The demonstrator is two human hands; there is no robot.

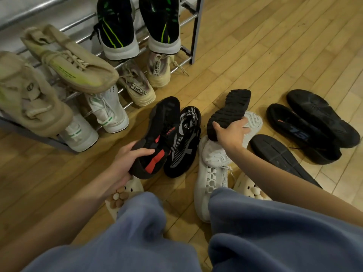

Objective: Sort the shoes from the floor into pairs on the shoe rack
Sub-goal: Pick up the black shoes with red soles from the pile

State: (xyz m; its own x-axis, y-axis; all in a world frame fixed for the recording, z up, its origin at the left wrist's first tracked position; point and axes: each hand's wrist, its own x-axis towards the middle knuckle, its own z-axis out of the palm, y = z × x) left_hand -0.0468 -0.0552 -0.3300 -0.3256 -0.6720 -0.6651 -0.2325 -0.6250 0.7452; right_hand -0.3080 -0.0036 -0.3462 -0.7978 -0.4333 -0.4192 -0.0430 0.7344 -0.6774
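now left hand (125, 165) clasps red-striped black shoe (155, 140); right hand (231, 132) clasps upturned black shoe (229, 112).

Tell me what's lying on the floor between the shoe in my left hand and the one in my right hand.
In the head view, a black sneaker with grey mesh lies between the black-and-red shoe and the sole-up black shoe.

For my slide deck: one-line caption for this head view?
Left hand grips a black-and-red sneaker, right hand a black shoe, beside the shoe rack.
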